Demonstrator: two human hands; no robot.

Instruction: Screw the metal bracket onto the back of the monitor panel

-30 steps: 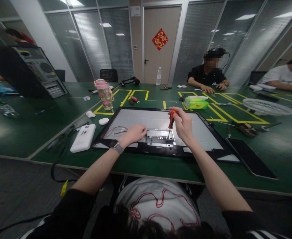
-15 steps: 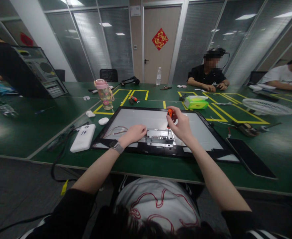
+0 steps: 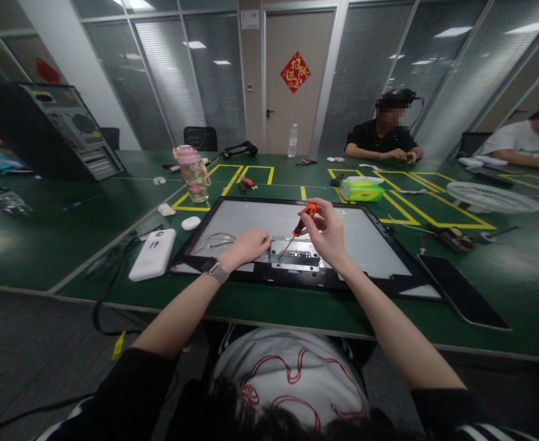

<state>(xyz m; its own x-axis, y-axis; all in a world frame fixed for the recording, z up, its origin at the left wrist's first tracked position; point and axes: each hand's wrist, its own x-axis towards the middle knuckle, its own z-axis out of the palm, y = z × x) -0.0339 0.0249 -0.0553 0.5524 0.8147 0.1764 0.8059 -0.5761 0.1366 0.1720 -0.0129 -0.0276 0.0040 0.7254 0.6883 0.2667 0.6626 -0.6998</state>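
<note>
A black-framed display panel [image 3: 237, 214] lies flat before me, its pale grey back facing up. On its near middle sits a silver metal bracket [image 3: 292, 265] with several small holes. My right hand [image 3: 331, 239] grips an orange and black screwdriver [image 3: 305, 218]. The tool leans left, its thin shaft reaching down to the bracket's left part; whether the tip touches a screw is too small to tell. My left hand [image 3: 248, 246], fingers curled together, holds the bracket's left edge; the fingertips are partly hidden. Thin wires [image 3: 214, 240] lie on the panel beside the left hand.
Left of the panel are a white power bank [image 3: 153, 254], a white case [image 3: 191, 223] and a pink-lidded bottle [image 3: 191, 174]. A dark phone-like slab [image 3: 462, 291] lies right. Beyond stand a green tissue pack [image 3: 362, 188] and a fan grille [image 3: 493, 196]. Two people sit far right.
My right hand has tilted the screwdriver from upright to leaning, and its tip has shifted from the bracket's right side to its left. My left hand stays put.
</note>
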